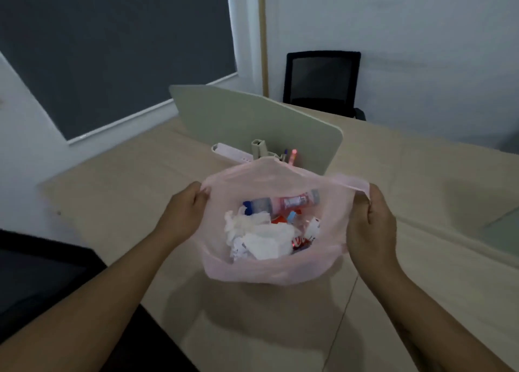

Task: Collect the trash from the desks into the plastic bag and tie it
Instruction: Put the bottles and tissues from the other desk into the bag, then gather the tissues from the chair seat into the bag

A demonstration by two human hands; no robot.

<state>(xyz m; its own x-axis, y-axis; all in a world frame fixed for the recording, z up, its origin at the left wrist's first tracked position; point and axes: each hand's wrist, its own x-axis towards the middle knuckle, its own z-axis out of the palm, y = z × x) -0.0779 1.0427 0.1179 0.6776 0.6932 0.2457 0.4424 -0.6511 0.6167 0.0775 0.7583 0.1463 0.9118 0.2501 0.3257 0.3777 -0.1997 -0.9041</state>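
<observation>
A thin pink plastic bag (pixel 261 273) hangs open over the beige desk (pixel 112 203). My left hand (pixel 185 211) pinches the bag's left rim. My right hand (pixel 370 225) grips the right rim, which is pulled into a stretched handle. Inside the bag lie crumpled white tissues (pixel 261 236), a plastic bottle with a blue cap (pixel 280 203), and red wrappers (pixel 299 241). The bag's mouth is wide open between my hands.
A grey divider panel (pixel 252 121) stands on the desk behind the bag, with a white power strip (pixel 230 152) and pens (pixel 292 155) at its foot. A black office chair (pixel 323 82) sits at the far side. A dark chair seat (pixel 42 281) is at my lower left.
</observation>
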